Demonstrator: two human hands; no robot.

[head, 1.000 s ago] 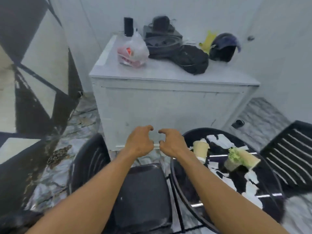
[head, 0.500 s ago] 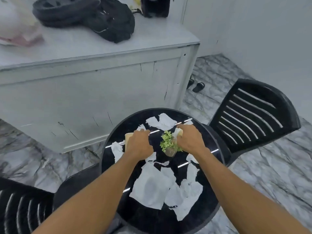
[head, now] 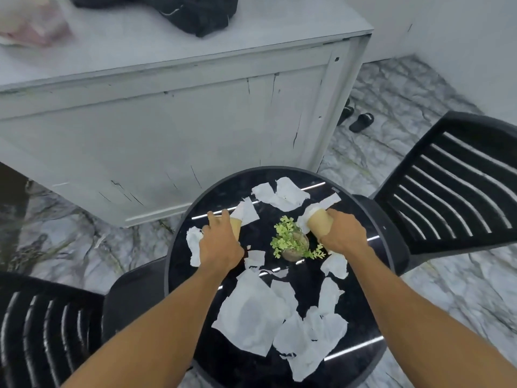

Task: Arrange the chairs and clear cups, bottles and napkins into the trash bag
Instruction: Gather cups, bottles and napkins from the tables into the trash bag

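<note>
My left hand (head: 221,245) gripped the left paper cup (head: 235,226), right hand (head: 342,236) the right paper cup (head: 319,221), both tan, at the glossy round bench (head: 279,175), as before.

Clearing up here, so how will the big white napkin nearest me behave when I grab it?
Likely floppy: the big napkin lies thin and creased. Probably very light, so it may slide on the glossy table before lifting.

There are two hands (head: 221,247) (head: 345,238), two brown cups (head: 235,228) (head: 319,221), one little green plant (head: 288,236) and one round black table (head: 232,365). There are two black chairs (head: 453,177) (head: 42,326) and two black slippers (head: 361,121) (head: 345,112). There are more than eight white napkin bits (head: 251,315), one grey cabinet (head: 167,121) and one black bag (head: 201,15).
</note>
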